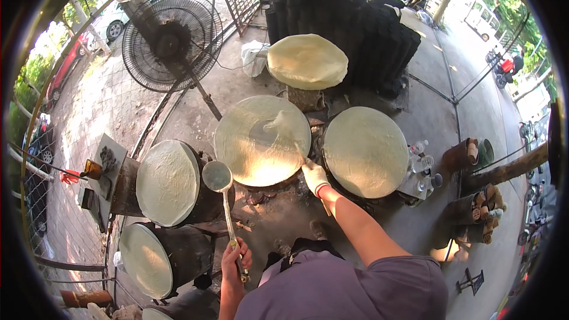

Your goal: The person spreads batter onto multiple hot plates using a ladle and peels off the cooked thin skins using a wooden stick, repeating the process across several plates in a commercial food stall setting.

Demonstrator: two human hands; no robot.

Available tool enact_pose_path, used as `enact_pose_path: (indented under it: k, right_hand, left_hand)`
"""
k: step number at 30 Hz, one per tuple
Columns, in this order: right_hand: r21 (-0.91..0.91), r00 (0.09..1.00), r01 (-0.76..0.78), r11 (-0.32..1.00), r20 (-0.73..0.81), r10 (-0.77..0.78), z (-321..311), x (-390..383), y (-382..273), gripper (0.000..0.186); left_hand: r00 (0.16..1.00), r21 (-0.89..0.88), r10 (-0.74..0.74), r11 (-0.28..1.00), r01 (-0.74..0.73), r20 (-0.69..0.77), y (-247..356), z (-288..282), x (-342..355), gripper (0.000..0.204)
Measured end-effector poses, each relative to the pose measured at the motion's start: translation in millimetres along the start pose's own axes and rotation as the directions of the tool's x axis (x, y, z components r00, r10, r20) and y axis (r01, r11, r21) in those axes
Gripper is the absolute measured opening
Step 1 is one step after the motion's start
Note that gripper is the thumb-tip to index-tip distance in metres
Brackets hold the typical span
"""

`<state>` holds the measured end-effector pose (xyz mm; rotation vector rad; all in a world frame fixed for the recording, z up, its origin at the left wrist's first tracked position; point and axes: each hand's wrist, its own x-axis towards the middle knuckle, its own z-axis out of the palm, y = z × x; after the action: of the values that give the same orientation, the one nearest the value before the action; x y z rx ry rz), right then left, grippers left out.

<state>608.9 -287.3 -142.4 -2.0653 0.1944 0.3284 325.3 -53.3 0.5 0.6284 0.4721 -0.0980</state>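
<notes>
Grasping a thin stick point(326, 208), the right hand point(315, 178), in a pale glove, is at the near right edge of the middle griddle point(261, 133). The batter point(240, 160) lies on this griddle, pale and uneven, with a darker patch near the centre. The left hand point(236, 258) is bare, and its fingers are closed around the handle of a long ladle point(217, 176), whose bowl is by the griddle's near left edge.

On the left, a pale sheet point(168, 184) is near, so the bowl has little room between the two rims. On the right, another round sheet point(365, 151) is separated from the middle griddle by a narrow dark gap. Wider room is farther right, where concrete floor point(435, 115) extends beyond the plastic bottles point(421, 166).

Whether the bowl touches the griddle, I cannot tell. The stick's far end is hard to separate from the batter. The far raised sheet point(307, 62) hides part of the black stack point(344, 24), and at the near left one round surface point(155, 314) is cut off.
</notes>
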Motion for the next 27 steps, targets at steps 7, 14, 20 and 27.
enact_pose_path:
  k: [7,14,20,27]
  right_hand:
    - [0.006,0.994,0.036,0.999,0.102,-0.036,-22.7,58.6,-6.4,0.042]
    - [-0.234,0.966,0.153,0.96,0.24,-0.095,-32.6,113.1,-49.7,0.042]
    - [0.087,0.834,0.151,0.985,0.524,-0.175,-9.0,105.6,6.7,0.039]
    - [-0.045,0.845,0.084,0.995,0.532,-0.047,-21.5,112.9,-21.1,0.044]
  left_hand:
    - [0.999,-0.061,-0.025,0.998,0.023,-0.032,-23.5,19.1,21.1,0.017]
    - [0.985,-0.132,-0.08,0.989,0.06,-0.153,-53.5,41.6,29.6,0.015]
    - [0.957,-0.208,-0.17,0.971,0.121,-0.236,-66.2,36.6,30.4,0.008]
    - [0.934,0.127,-0.087,0.982,0.139,-0.347,-45.1,37.1,81.5,0.014]
